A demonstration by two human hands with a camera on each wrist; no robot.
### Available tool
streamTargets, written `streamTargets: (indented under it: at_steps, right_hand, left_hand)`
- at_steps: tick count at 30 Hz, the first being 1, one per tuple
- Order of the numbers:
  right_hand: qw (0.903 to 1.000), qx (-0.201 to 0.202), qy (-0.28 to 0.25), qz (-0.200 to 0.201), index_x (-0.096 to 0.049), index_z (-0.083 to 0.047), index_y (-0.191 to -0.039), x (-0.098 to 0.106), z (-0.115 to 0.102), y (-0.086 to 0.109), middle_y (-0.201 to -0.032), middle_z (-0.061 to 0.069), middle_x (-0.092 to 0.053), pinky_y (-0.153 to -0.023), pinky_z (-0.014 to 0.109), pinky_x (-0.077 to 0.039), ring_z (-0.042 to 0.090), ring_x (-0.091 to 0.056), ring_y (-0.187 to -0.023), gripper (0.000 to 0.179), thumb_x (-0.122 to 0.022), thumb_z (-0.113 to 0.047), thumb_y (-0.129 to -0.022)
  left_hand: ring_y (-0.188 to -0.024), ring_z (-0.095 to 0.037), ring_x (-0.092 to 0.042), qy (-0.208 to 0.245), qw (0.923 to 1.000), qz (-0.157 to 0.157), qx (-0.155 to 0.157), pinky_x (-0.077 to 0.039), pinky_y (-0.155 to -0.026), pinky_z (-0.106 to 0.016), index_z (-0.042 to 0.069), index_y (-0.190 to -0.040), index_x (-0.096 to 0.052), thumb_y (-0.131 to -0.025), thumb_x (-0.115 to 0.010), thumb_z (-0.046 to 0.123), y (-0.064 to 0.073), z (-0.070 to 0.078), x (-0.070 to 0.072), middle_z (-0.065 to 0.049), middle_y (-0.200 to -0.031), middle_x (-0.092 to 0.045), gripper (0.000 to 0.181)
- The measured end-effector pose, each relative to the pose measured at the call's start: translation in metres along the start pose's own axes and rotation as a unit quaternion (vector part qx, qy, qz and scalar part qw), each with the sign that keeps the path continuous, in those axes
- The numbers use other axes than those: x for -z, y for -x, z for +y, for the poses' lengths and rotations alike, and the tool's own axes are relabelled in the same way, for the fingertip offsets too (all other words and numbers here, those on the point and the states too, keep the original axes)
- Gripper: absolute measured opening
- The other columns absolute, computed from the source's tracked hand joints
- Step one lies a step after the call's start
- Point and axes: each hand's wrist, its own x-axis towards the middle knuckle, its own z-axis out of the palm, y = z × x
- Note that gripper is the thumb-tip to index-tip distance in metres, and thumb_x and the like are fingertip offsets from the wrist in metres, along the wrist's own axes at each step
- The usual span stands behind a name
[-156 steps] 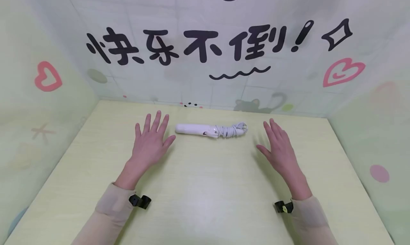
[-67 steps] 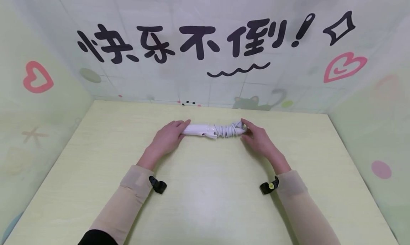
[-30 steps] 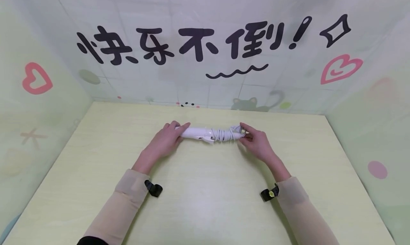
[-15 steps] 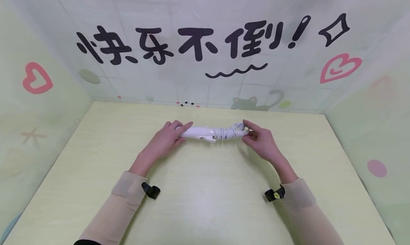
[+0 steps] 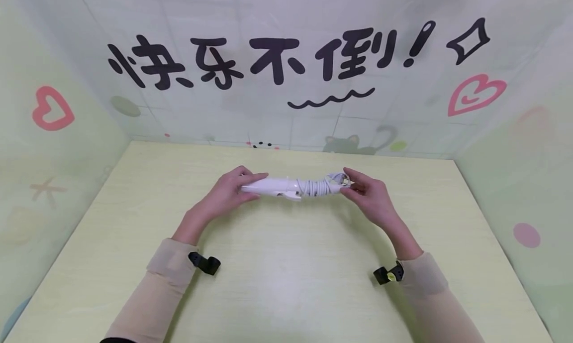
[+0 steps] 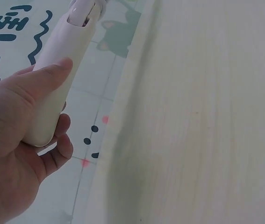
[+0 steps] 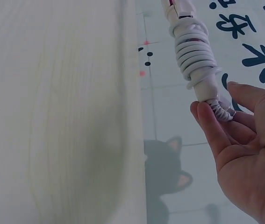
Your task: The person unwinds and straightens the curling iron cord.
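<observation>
Wand (image 5: 281,185) btwn L grip (image 5: 226,192), R grip (image 5: 372,196).

Pale tabletop (image 5: 286,263) before black-lettered wall (image 5: 259,111)

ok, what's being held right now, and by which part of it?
A white wand-shaped appliance: the left hand grips its smooth, rounded end; the right hand holds the opposite end, just past the coiled cord.

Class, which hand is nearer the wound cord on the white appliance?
The right hand: it holds the white appliance by the end beside the wound cord, whereas the left hand grips its smooth, bare end.
</observation>
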Motion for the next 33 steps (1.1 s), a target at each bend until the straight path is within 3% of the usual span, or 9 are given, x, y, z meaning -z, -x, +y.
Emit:
streamTargets:
  at_steps: [4, 10, 19, 28, 33]
  right_hand:
    - [0.9999, 0.000, -0.007, 0.014, -0.057, 0.007, -0.140, -0.001, 0.001, 0.001, -0.120, 0.027, -0.069, -0.078, 0.020, -0.055, 0.038, -0.071, -0.103, 0.048, -0.073, -0.002, -0.095]
    - [0.9985, -0.011, -0.047, 0.026, -0.061, 0.007, -0.137, 0.000, -0.004, 0.000, -0.123, 0.027, -0.067, -0.079, 0.022, -0.056, 0.036, -0.071, -0.103, 0.043, -0.071, -0.001, -0.096]
    - [0.9952, -0.029, -0.088, 0.033, -0.063, 0.009, -0.133, 0.001, -0.010, 0.000, -0.120, 0.028, -0.068, -0.079, 0.026, -0.058, 0.003, -0.071, -0.088, 0.037, -0.069, 0.001, -0.097]
    - [0.9920, -0.017, -0.118, 0.041, -0.063, 0.011, -0.131, 0.001, -0.010, -0.001, -0.118, 0.031, -0.068, -0.081, 0.035, -0.059, 0.004, -0.071, -0.087, 0.035, -0.068, 0.004, -0.096]
    - [0.9927, -0.006, -0.115, 0.036, -0.063, 0.012, -0.130, 0.001, -0.012, 0.000, -0.116, 0.032, -0.068, -0.078, 0.030, -0.059, 0.004, -0.071, -0.087, 0.035, -0.068, 0.006, -0.096]
  left_hand:
    - [-0.090, -0.025, -0.056, 0.006, 1.0000, 0.005, -0.006, -0.046, -0.075, -0.038, 0.010, -0.137, -0.067, -0.087, -0.083, 0.007, 0.000, -0.001, 0.001, -0.011, -0.106, -0.061, 0.054]
    - [-0.088, -0.025, -0.056, 0.016, 0.9996, 0.018, -0.012, -0.046, -0.074, -0.038, 0.009, -0.135, -0.068, -0.086, -0.083, 0.006, 0.003, 0.001, 0.003, -0.011, -0.107, -0.060, 0.052]
    - [-0.087, -0.026, -0.056, 0.021, 0.9994, 0.024, -0.012, -0.047, -0.072, -0.037, 0.009, -0.136, -0.068, -0.087, -0.083, 0.006, 0.005, 0.006, 0.006, -0.013, -0.110, -0.060, 0.051]
    - [-0.087, -0.027, -0.057, 0.014, 0.9991, 0.035, -0.017, -0.047, -0.072, -0.037, 0.010, -0.135, -0.068, -0.087, -0.083, 0.006, 0.004, 0.008, 0.010, -0.013, -0.110, -0.060, 0.050]
    - [-0.085, -0.026, -0.057, 0.009, 0.9992, 0.035, -0.019, -0.048, -0.070, -0.037, 0.010, -0.134, -0.069, -0.086, -0.083, 0.006, 0.004, 0.009, 0.014, -0.013, -0.110, -0.061, 0.050]
